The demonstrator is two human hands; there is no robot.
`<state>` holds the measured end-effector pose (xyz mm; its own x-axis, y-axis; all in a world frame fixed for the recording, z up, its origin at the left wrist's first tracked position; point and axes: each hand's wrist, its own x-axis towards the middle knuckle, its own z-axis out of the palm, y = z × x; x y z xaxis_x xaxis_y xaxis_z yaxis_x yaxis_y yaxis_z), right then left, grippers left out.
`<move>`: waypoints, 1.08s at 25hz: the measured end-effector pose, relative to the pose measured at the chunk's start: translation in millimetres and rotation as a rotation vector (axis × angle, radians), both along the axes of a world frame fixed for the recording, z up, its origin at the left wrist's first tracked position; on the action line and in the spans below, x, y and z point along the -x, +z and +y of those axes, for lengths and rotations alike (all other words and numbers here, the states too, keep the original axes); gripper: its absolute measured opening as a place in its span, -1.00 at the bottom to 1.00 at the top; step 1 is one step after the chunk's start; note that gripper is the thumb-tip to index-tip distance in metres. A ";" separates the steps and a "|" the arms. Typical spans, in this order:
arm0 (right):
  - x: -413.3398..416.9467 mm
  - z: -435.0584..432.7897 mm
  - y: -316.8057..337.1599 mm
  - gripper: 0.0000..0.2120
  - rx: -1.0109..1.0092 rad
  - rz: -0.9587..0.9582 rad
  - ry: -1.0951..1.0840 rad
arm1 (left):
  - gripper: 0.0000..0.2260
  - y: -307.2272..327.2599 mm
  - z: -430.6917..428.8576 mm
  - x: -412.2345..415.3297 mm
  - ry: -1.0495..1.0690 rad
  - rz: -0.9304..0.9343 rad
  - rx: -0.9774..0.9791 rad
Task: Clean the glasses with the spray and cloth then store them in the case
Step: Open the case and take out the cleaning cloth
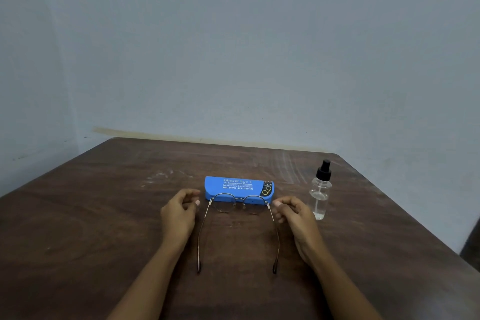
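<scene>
Loose-curled left hand (179,213) holds nothing beside the wire glasses (240,199), right hand (296,215) sits at the other temple (pinching it? can't tell), blue case (233,186) just behind, spray bottle (320,189) off right.

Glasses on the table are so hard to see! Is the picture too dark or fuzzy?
Head view: the light is dim and even, with only soft shadows, so the thin glasses blend into the dark brown table. Same view: the picture is slightly soft, and the small print on the blue case smears. The clear spray bottle shows only faint glints.
</scene>
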<state>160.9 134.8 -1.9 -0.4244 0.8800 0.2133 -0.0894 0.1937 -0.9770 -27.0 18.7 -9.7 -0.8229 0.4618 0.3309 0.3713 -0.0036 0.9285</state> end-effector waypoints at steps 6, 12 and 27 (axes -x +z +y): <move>9.1 18.3 -0.5 -0.66 -0.224 -0.229 -0.118 | -0.57 1.8 18.4 17.6 -0.121 -0.033 0.103; 28.6 41.9 -4.0 -0.46 -0.244 -0.276 -0.017 | -0.43 5.2 37.8 35.7 -0.394 -0.160 0.107; 65.1 89.2 0.9 -0.49 -0.527 -0.439 0.090 | -0.35 5.8 74.6 59.1 -0.339 0.160 0.203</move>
<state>95.8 223.9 -1.0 -0.6359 0.6633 0.3946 0.2544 0.6629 -0.7042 -86.1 93.3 -3.9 -0.5590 0.7666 0.3162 0.5200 0.0270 0.8537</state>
